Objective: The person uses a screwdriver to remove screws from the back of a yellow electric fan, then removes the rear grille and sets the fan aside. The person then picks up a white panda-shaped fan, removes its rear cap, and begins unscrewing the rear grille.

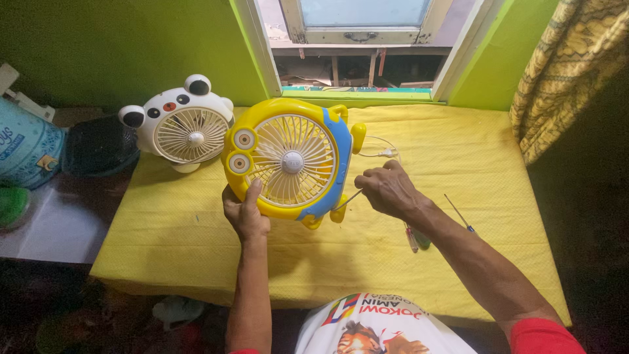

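Yellow cloth covers your table below a green-walled window; your left hand grips the fan, right hand pinches a screwdriver.

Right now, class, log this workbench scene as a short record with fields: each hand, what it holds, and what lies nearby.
left hand: grips the lower rim of the yellow and blue fan, held upright
right hand: holds a thin tool against the fan's side
surface: yellow cloth
nearby: white panda fan; screwdrivers; white cable
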